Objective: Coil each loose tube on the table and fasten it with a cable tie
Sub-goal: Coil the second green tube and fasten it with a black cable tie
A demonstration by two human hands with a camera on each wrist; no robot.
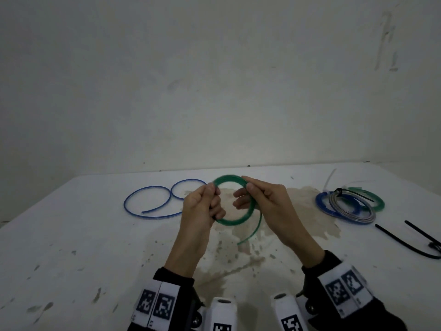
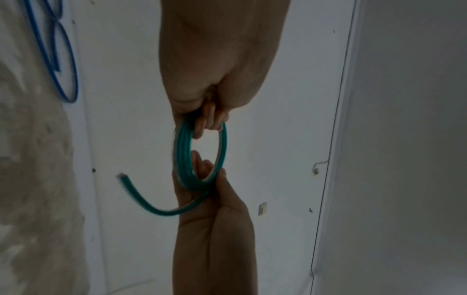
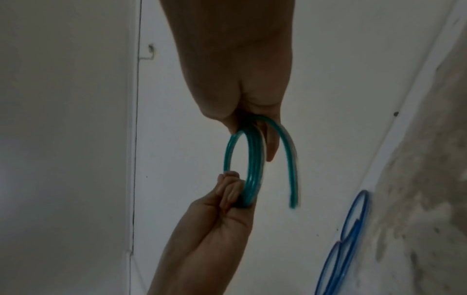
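Observation:
A green tube is wound into a small coil held above the table between both hands. My left hand grips the coil's left side, thumb on top. My right hand pinches its right side. A loose green tail hangs down from the right hand. In the left wrist view the green coil runs from my left fingers to the right hand. In the right wrist view the coil spans both hands and its tail curves down.
A loose blue tube lies in two loops at the back left of the white table. Tied coils in blue, grey and green lie at the right. Black cable ties sit near the right edge. A wall stands behind.

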